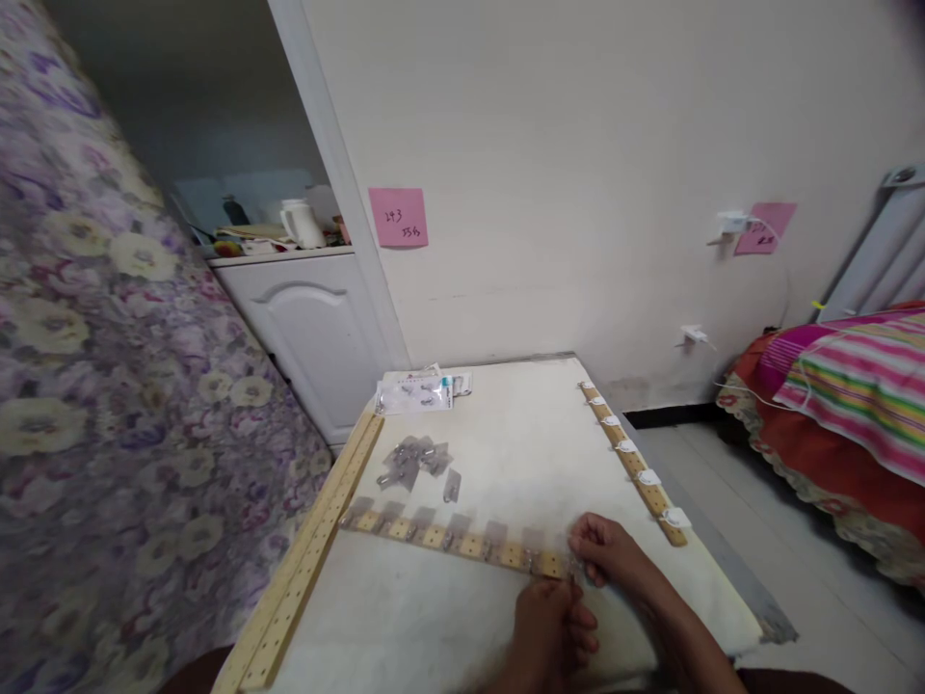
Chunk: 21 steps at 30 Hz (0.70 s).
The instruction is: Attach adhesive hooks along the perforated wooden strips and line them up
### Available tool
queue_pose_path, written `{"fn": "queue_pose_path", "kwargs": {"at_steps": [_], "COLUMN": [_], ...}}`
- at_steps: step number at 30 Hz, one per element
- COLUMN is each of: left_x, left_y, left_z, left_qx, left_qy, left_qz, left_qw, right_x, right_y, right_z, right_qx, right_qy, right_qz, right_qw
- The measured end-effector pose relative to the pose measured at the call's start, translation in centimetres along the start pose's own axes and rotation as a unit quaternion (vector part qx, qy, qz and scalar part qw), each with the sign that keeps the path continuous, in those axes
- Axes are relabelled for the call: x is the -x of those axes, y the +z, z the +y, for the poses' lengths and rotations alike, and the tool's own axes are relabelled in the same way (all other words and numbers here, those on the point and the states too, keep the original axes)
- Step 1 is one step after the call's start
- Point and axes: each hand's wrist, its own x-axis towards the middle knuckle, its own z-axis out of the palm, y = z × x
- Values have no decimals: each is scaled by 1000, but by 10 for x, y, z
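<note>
A narrow wooden strip with holes (473, 546) lies across the near part of the white table, with several small see-through plastic hook pieces (458, 532) set along it. At the strip's right end, my left hand (550, 622) has its fingers closed around the near edge. Just beyond, my right hand (605, 549) pinches a small clear piece at that same end, mostly hidden by the fingers. A pile of loose clear hook pieces (413, 457) lies farther back, with a single hook piece (452, 486) beside it.
Long perforated wooden strips (318, 540) line the table's left edge. Another strip (632, 463) bearing several white hooks lies along the right. Plastic packets (413, 393) rest at the back left of the table (506, 424). A floral curtain (108, 386) hangs left; a bed (853, 386) stands right.
</note>
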Motion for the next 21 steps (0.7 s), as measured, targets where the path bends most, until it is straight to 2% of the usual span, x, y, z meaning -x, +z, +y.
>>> {"fn": "queue_pose_path", "kwargs": {"at_steps": [12, 16, 21], "left_x": [-5, -7, -10], "left_y": [5, 5, 4], "left_z": [-4, -7, -9], "left_qx": [-6, -4, -10], "left_qy": [9, 32, 39], "left_qz": [50, 52, 62], "left_qw": [999, 998, 997], "right_x": [-2, -2, 0], "right_y": [3, 4, 2], "right_z": [4, 3, -1], "right_qx": [34, 47, 48], "right_qy": [-3, 3, 14], "right_qz": [7, 18, 1], "right_qw": [999, 999, 999]}}
